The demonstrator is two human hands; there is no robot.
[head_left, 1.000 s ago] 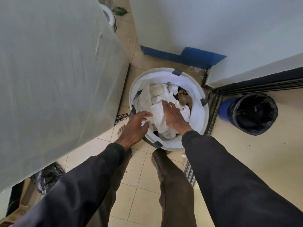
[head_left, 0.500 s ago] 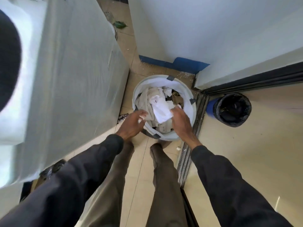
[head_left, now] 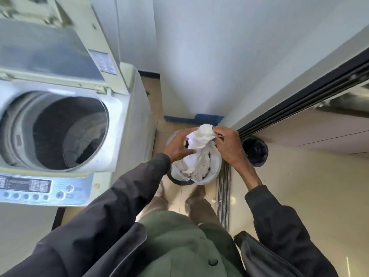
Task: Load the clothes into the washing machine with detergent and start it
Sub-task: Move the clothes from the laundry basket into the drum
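— Where are the clothes?
— A crumpled bundle of white cloth (head_left: 200, 137) is held just above the round pale laundry basket with a white liner (head_left: 216, 172). Its lower end trails down into the rest of the white laundry inside.

— And the hands?
— Both are on it. The left hand (head_left: 179, 145) curls round the bundle's left side, thumb underneath. The right hand (head_left: 227, 145) pinches the top edge on the right.

— What about the machine?
— The cream top-loading washing machine (head_left: 119, 116) stands just left of the basket. Its lid (head_left: 50, 50) is raised, and the grey metal drum (head_left: 65, 132) is open with something dark at the bottom, too blurred to name. The silver control panel with round buttons (head_left: 40, 186) runs along the near edge.

— Anything else?
— A bin with a black liner (head_left: 255, 151) stands right of the basket, beyond a metal floor track (head_left: 223, 186). A blue skirting strip (head_left: 199, 118) edges the white wall behind.
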